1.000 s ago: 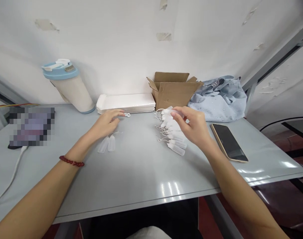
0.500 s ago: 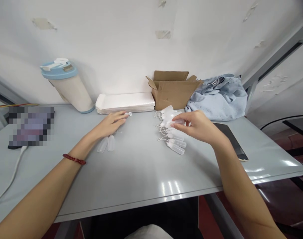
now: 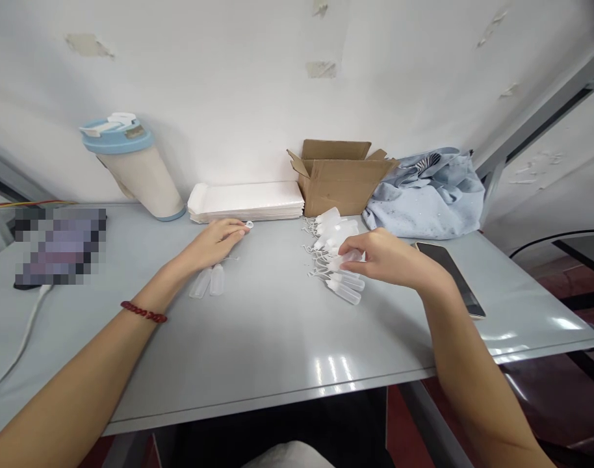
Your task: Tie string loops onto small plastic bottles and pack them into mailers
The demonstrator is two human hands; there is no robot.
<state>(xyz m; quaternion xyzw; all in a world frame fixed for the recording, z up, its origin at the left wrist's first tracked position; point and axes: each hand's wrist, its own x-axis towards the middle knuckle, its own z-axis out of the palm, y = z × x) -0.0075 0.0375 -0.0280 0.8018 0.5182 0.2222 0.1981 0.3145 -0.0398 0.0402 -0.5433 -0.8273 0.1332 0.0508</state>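
Handling of small translucent plastic pieces with thin white cords. We see the main pile of pieces (image 3: 332,242) directly under and just beyond the fingertips of the right hand (image 3: 382,259), its cords trailing toward the left hand (image 3: 210,247). Two further pieces (image 3: 217,281) lie side by side just on the near side of the left hand, their upper ends close to its palm edge. Right hand: thumb and forefinger are parted by a narrow gap, at one piece of the pile; we cannot tell whether they grip it. Left hand: held low over the table (image 3: 268,351), fingers together and slightly curved, its tips at a small white item (image 3: 249,225); we cannot tell whether it has hold of this. We judge each piece to be light, its body smooth, fairly stiff and apt to slide on the glossy surface; breakage seems unlikely. The cords look limp and liable to snag on one another. We therefore favour a thumb-and-forefinger pinch across the broad body, at the end facing the right hand, leaving the corded end free.
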